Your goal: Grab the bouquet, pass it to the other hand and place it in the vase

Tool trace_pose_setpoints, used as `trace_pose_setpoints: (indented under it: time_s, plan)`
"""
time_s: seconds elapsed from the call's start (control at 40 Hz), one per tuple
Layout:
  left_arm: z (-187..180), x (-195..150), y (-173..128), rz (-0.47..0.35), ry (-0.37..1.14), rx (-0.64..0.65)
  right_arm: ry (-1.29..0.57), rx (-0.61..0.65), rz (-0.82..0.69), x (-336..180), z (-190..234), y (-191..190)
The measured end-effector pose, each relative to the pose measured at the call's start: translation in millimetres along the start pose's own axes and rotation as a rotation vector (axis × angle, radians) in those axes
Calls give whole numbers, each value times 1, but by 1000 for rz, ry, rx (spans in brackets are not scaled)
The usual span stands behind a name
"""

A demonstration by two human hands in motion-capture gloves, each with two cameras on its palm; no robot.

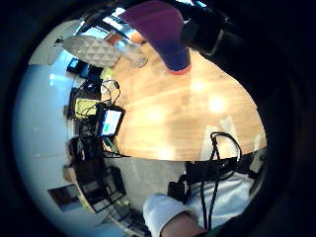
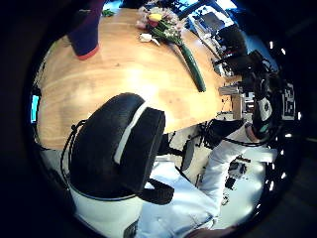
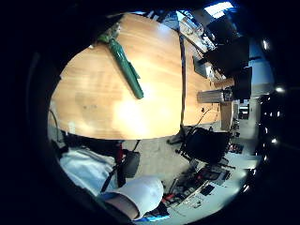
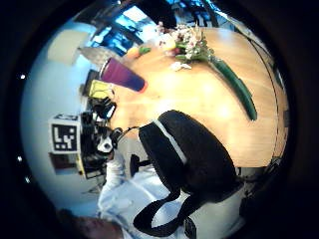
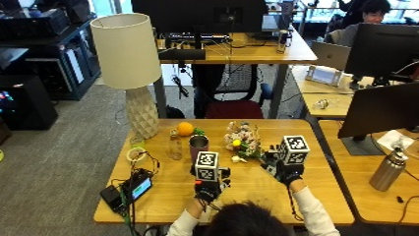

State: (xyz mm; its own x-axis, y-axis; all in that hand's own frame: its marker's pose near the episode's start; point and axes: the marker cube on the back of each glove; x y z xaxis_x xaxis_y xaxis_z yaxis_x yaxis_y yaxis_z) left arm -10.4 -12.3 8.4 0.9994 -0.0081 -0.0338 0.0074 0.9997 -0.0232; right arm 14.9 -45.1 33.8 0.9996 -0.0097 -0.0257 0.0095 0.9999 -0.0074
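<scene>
Green-wrapped, the bouquet (image 5: 243, 142) lay ungrasped near the table's (image 5: 164, 201) far edge beside the vase (image 5: 198, 146); both hands (image 5: 207, 191) (image 5: 286, 172) apparently held nothing, so pickup remained, requiring the right hand to close round the stems.

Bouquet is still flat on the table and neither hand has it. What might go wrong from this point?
The bouquet lies right beside the vase, blooms toward it, so lifting it might knock the vase over. A clear bottle and an orange stand close by the vase, so a tip could take them down too. The left hand must receive the long green-wrapped stem; a grasp near its end could let the blooms droop.
</scene>
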Motion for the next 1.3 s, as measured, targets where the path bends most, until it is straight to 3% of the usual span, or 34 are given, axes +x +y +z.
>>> trace_pose_setpoints:
  time_s: [0.23,0.48,0.75,0.9,0.98,1.1,1.3]
  plan:
    - [-7,8,-11,28,9,16,50,-33,44,5,-16,-2]
    - [-6,13,-12,52,7,15,-19,-59,87,11,-46,-1]
    - [-4,13,-13,65,18,1,-47,-82,246,70,-6,-55]
    - [-5,13,-13,58,21,-4,-116,-144,321,98,44,-74]
    - [-7,11,-9,50,12,-10,-137,-221,363,100,66,-65]
    - [-2,13,-11,71,26,-17,-180,-372,411,71,62,-16]
    - [2,12,-12,66,28,-27,-180,-431,420,76,99,-15]
